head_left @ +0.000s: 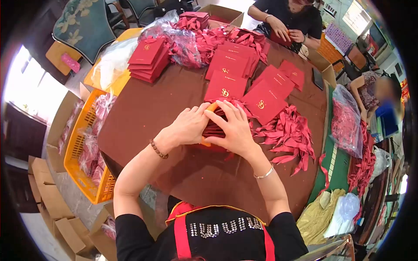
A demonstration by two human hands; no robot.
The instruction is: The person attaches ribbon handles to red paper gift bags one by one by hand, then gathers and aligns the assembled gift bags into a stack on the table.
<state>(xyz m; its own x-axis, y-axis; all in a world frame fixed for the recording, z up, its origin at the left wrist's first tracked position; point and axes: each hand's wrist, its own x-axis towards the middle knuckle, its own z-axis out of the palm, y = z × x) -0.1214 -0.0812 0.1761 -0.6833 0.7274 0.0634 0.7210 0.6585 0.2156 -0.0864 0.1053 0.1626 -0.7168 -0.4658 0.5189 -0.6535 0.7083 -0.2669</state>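
Observation:
At the near side of the table, a stack of dark red paper pouches [214, 129] sits edge-up between my hands. My left hand [190, 125] is closed against its left side. From the right, my right hand [232, 128] grips the same stack, thumb below and fingers above. Something orange [212, 107] shows at the stack's top and bottom edges; my fingers partly hide it, and I cannot tell its kind. Just beyond lie flat red pouches with gold print [224, 87]. A heap of red ribbons [289, 137] lies right of my right hand.
A pile of red pouches [149, 59] stands at the far left of the brown-covered table [148, 117], beside clear plastic bags [187, 45]. A phone [318, 78] lies right. An orange crate [87, 163] stands left. Another person's hands [285, 32] hold a red piece opposite; someone sits far right.

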